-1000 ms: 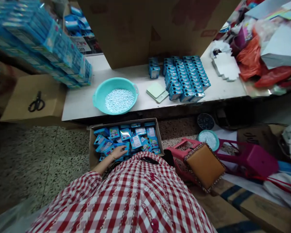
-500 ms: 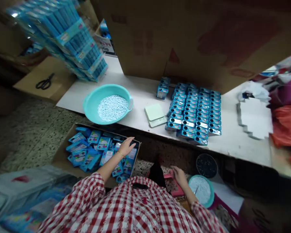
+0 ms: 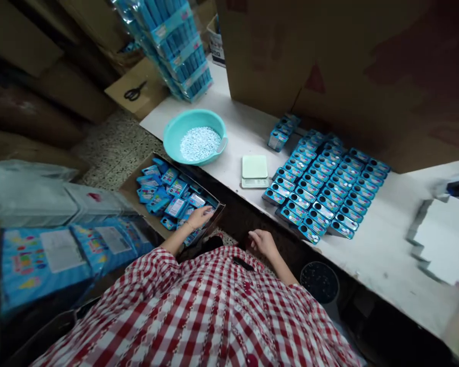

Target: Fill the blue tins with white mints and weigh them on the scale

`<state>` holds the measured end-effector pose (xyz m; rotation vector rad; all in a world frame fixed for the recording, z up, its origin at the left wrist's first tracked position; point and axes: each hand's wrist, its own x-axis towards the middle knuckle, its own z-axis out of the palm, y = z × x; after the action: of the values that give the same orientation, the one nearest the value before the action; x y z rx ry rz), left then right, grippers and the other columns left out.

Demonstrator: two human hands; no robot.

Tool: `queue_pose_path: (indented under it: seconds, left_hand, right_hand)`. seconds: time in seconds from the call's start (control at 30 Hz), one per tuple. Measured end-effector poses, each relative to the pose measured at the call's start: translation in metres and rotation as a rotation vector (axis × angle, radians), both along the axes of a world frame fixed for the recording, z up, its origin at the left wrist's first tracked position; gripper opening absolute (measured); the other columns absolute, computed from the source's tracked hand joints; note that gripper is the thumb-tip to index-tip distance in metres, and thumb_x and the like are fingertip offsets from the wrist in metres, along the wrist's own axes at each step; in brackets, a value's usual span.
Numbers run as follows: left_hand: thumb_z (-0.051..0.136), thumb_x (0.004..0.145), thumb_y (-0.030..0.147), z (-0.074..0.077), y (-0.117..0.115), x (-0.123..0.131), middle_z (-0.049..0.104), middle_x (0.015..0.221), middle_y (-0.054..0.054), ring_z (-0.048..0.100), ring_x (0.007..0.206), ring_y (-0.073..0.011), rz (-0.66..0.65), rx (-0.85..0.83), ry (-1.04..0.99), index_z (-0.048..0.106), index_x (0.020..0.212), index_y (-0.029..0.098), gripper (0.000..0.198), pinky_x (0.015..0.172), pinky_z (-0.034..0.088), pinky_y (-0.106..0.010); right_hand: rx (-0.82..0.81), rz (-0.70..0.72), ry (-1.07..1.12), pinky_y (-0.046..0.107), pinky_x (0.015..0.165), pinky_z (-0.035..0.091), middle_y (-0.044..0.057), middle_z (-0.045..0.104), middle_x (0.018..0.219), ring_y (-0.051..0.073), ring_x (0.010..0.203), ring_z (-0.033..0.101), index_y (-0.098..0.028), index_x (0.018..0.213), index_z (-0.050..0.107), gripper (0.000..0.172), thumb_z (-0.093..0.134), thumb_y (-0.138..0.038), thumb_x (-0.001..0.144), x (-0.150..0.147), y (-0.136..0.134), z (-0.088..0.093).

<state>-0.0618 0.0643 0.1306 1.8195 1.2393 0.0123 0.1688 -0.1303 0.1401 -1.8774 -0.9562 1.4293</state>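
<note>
My left hand (image 3: 199, 217) lies at the right side of an open carton (image 3: 134, 186) that holds many loose blue packs (image 3: 176, 206). Its fingers reach out near the carton's edge, with no pack visible in them. Below the table's front edge hangs my right hand (image 3: 263, 242), its fingers loosely bent and apart, nothing seen in it. On the white table (image 3: 233, 122) are a turquoise basin (image 3: 172, 140) of small pale pieces (image 3: 201, 143), a pale green scale (image 3: 254, 167) and rows of upright small blue boxes (image 3: 325, 186).
A large brown carton (image 3: 283, 66) stands along the table's back. Wrapped blue packs (image 3: 179, 51) are stacked at its left, beside black scissors (image 3: 135, 92) on cardboard. White cut sheets (image 3: 447, 234) lie at the right. A dark round container (image 3: 320, 283) sits below the table.
The view has turned, and the table's contents show at a new angle. My right hand has lifted away from a pink item below the table. My left hand remains at the carton's right side.
</note>
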Motion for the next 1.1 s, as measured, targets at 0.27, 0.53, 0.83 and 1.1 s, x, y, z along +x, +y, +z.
queue_pose_path:
  seconds: [0.27,0.53,0.83,1.1]
  left_hand:
    - [0.056,0.073,0.035,0.010,0.003,0.007,0.068,0.102,-0.013,0.065,0.089,-0.0227,0.217,0.027,-0.144,0.062,0.105,0.012,0.040,0.083,0.051,-0.036]
    - [0.060,0.073,0.036,0.028,0.083,0.018,0.068,0.098,-0.011,0.064,0.088,-0.0192,0.547,0.233,-0.394,0.064,0.098,0.013,0.035,0.083,0.051,-0.034]
    - [0.055,0.077,0.031,0.047,0.205,0.012,0.066,0.098,-0.008,0.062,0.091,-0.0179,0.442,0.568,-0.273,0.064,0.099,0.014,0.029,0.086,0.048,-0.033]
    - [0.055,0.075,0.026,0.030,0.262,0.047,0.066,0.099,-0.010,0.061,0.089,-0.0202,0.238,0.421,-0.202,0.064,0.099,0.011,0.030,0.085,0.047,-0.034]
  right_hand:
    - [0.030,0.404,-0.448,0.030,0.097,0.040,0.007,0.060,0.121,0.018,0.111,0.055,-0.018,0.117,0.058,0.037,0.043,-0.016,0.083,0.005,0.010,0.013]
    - [-0.083,0.352,-0.748,0.034,0.103,0.034,0.019,0.044,0.135,0.024,0.124,0.041,-0.002,0.129,0.045,0.046,0.038,-0.014,0.085,0.020,0.124,-0.012]
    - [-0.115,0.355,-0.790,0.040,0.106,0.030,0.021,0.039,0.139,0.026,0.131,0.031,-0.001,0.133,0.040,0.051,0.031,-0.007,0.083,0.023,0.186,-0.039]
    - [0.085,0.418,-0.917,0.034,0.088,0.041,0.011,0.061,0.109,0.021,0.099,0.052,-0.016,0.114,0.059,0.033,0.038,-0.021,0.089,0.033,0.156,0.030]
